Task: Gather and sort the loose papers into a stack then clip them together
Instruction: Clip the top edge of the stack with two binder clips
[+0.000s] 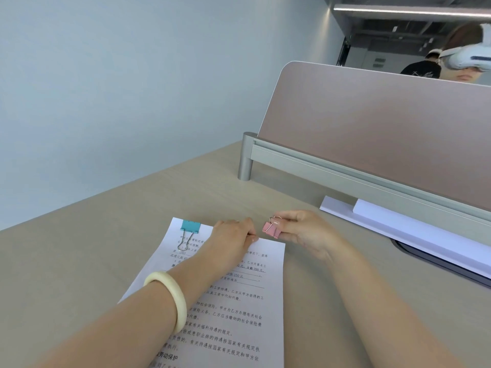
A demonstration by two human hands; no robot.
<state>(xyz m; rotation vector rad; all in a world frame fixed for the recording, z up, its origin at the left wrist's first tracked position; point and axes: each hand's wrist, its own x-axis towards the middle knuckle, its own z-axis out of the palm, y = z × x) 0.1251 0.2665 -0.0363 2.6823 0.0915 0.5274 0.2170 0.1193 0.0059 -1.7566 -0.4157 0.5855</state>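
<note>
Pink binder clip [271, 230] pinched by its wire handles between thumb and fingers of the right hand [300, 232], held just off the far right corner of the papers [239, 314] and apart from them; jaw opening too small to judge. Hovers close beside the left hand [233, 235], fingertips nearly meeting. Left hand with fingers curled down over the far edge of the papers, holding them on the desk [132, 248]; thumb hidden. Cream bangle [170, 296] round the left wrist, forearm lying across the printed top sheet. Blue binder clip [190, 226] clamped on the far left corner of the same papers, one wire handle folded flat on the page. Papers near the desk's front edge, about mid-width. Farther right, along the back edge, white sheets [411, 235] below a pinkish divider panel [372, 134]. Beyond the panel, a person in a white headset [467, 57].
</note>
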